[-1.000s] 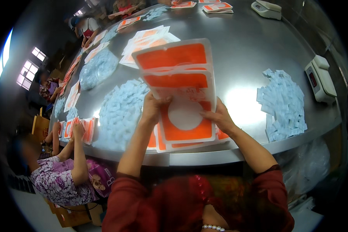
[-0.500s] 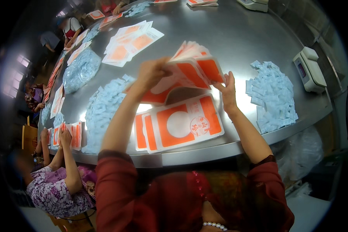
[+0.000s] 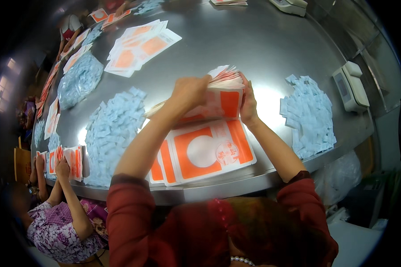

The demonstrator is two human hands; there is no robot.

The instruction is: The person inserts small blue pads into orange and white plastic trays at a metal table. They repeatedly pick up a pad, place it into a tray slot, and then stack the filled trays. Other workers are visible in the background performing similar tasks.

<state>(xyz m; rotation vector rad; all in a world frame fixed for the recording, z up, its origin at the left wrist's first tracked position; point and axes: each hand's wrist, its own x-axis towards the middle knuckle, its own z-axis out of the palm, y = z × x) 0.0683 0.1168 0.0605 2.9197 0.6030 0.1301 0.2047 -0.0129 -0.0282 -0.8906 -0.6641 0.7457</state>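
Observation:
Between my hands a thick stack of flat orange-and-white pouches stands tilted up, its top edges fanned. My left hand is closed round the stack's left upper side; its fingertips are partly hidden. On the other side my right hand holds the right edge, fingers along the far side. Just below, several more pouches lie overlapped near the table's front edge, the top one showing a round white window. The held stack's lower edge is right by them; I cannot tell whether it touches.
Piles of small pale-blue sachets lie left and right on the metal table. A clear bag of sachets and spread pouches are farther left. A scale stands right. A co-worker sits at left, handling pouches.
The held stack has gone from spread and tilted to more upright and gathered. My right hand, earlier with fingers apart at its corner, now grips its right edge. The view has shifted slightly.

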